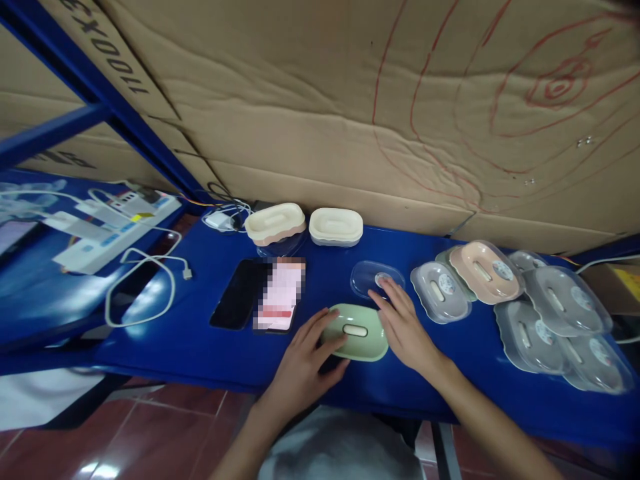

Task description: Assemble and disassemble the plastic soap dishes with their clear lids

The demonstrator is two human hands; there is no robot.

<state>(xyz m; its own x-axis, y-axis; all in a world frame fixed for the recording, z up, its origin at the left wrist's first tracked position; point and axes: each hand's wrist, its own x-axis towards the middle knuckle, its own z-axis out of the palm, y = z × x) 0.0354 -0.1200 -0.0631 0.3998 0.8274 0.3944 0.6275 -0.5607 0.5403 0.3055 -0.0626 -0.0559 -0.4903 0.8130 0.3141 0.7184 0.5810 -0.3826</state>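
Observation:
A light green soap dish (367,343) with a pale oval piece in its centre lies near the table's front edge. My left hand (310,357) grips its left side, the thumb over the near rim and the fingers along the far left rim. Just beyond the dish is a clear plastic lid (365,277) with a round sticker. My right hand (403,323) is beside the dish's right end, its fingers stretched forward over the lid's near right part. Whether the fingertips touch the lid, I cannot tell.
Several lidded grey soap dishes (533,340) and a peach one (487,267) are grouped at the right. Two cream trays (336,225) stand at the back. Left of my hands lie a black phone (237,297) and a lit phone (281,293). A power strip (120,233) with cables is farther left.

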